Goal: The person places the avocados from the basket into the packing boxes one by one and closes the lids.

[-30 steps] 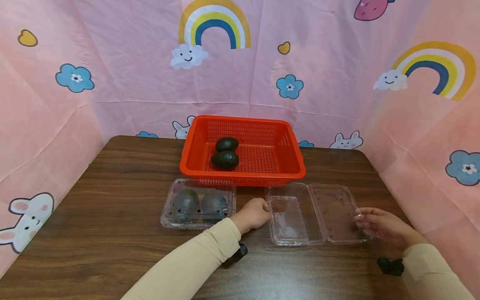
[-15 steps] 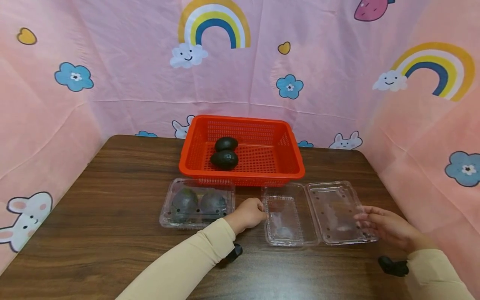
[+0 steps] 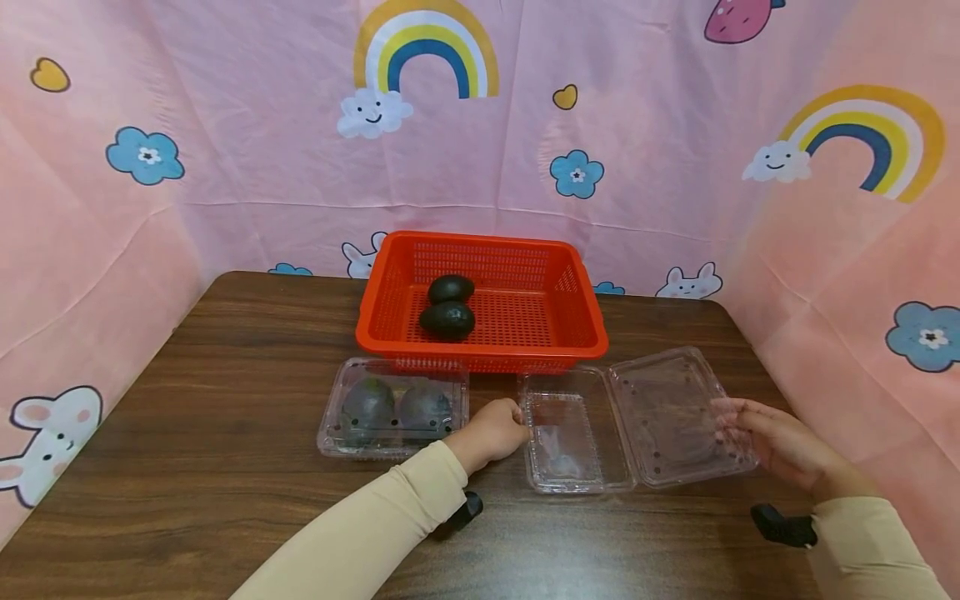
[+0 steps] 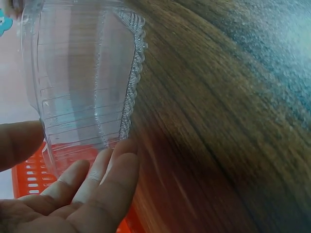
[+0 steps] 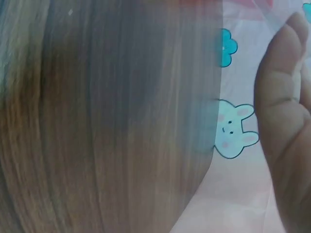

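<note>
A clear plastic clamshell container (image 3: 617, 454) lies opened out in front of the basket, its lid (image 3: 667, 417) raised at a slant on the right. With thumb at the rim and fingertips low against the outer wall, my left hand (image 3: 492, 435) holds the left side of its base (image 4: 73, 73). My right hand (image 3: 783, 446) is at the lid's outer edge, straight fingers behind the clear plastic. In the right wrist view only part of that hand (image 5: 284, 111) shows. A second clamshell (image 3: 333, 421), lid down, has two dark avocados (image 3: 369, 408) inside.
A red plastic basket (image 3: 525, 343) stands at the back of the wooden table (image 3: 247, 400), with two dark avocados (image 3: 447, 320) lying in its left half. Pink patterned cloth (image 3: 270, 142) hangs behind and along both sides.
My right hand has tilted the container's lid up from nearly flat on the table. My left hand and the container's base have shifted slightly left.
</note>
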Motion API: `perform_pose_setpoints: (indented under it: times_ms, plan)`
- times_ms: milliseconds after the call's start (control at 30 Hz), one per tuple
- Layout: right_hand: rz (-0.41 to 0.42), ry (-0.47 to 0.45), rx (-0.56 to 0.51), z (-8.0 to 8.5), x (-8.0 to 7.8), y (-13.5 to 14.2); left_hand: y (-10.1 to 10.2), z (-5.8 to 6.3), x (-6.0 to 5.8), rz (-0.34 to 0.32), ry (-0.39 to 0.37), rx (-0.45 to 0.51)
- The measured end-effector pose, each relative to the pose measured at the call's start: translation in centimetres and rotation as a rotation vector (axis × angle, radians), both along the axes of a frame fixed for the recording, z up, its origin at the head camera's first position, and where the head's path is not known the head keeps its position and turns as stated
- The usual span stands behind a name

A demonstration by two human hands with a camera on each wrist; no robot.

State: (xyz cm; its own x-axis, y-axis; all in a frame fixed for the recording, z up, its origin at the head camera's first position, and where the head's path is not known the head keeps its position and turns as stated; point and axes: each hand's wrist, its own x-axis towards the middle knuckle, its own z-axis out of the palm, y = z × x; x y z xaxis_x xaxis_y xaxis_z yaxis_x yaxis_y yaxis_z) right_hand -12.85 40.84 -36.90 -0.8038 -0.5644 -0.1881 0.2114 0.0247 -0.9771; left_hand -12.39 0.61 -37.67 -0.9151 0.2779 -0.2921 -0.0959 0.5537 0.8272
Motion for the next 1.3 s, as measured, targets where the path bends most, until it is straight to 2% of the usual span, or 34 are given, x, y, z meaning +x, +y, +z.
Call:
perform_pose_setpoints:
  times_ms: [267,433,700,900,1300]
  plan:
    - [0.019,-0.008,-0.104,0.2,0.1,-0.7,-0.1,0.2,0.3,0.019,-0.001,0.001]
    - [-0.025,-0.005,-0.093,0.3,0.2,-1.2,-0.2,0.3,0.3,0.030,0.004,-0.012]
    - [-0.047,-0.020,-0.113,0.1,0.3,-1.9,-0.2,0.1,0.4,0.048,0.028,-0.037]
    - [-0.020,-0.021,-0.162,0.0,0.4,-2.2,-0.2,0.2,0.4,0.065,0.044,-0.033]
    - [0.020,0.007,-0.213,-0.2,0.5,-2.4,-0.5,0.4,0.3,0.100,0.012,0.022]
